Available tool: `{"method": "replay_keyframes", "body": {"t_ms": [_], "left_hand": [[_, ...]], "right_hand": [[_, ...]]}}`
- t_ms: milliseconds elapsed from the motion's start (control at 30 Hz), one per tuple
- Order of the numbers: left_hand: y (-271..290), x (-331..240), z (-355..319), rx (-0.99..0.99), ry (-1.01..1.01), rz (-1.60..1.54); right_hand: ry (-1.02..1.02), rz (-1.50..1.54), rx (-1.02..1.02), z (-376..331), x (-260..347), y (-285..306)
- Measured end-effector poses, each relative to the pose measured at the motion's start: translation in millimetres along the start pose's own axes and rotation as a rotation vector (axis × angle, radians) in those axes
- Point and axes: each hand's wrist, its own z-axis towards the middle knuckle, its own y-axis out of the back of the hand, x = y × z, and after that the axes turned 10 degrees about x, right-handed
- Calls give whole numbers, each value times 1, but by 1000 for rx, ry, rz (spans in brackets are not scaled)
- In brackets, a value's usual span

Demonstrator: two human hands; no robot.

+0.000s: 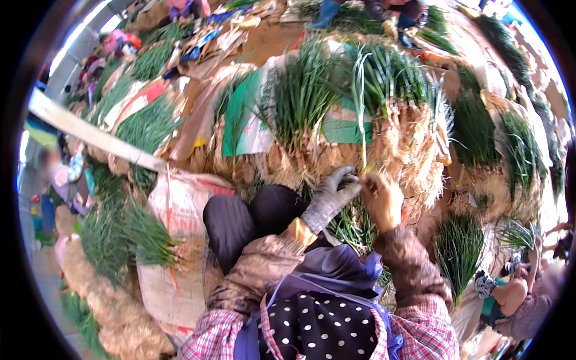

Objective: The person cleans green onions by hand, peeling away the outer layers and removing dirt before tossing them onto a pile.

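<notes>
My left hand (331, 197), in a grey knit glove, pinches the lower end of a single green onion stalk (362, 114) that stands upright in front of me. My right hand (382, 198), in a tan glove, grips the same stalk right beside it near the roots. Directly behind my hands lies a large heap of green onions (384, 84) with pale, tangled roots (414, 150) facing me. My dark trousered knees (252, 216) are just left of my hands.
Bundles of green onions (144, 126) lie on printed sacks (180, 204) all around, with more at my left (129, 234) and right (459, 246). A pale plank (90, 135) crosses at left. Another person (510, 288) sits at lower right; others work at the far top.
</notes>
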Motion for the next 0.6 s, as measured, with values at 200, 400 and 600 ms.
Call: {"method": "replay_keyframes", "body": {"t_ms": [200, 400, 600], "left_hand": [[-3, 2, -4, 22, 222, -284], [8, -11, -16, -69, 284, -175], [12, 5, -24, -124, 260, -362]], "right_hand": [[-447, 940, 184, -53, -1, -22], [-501, 1427, 390, 5, 17, -44], [-428, 725, 296, 36, 4, -78]]}}
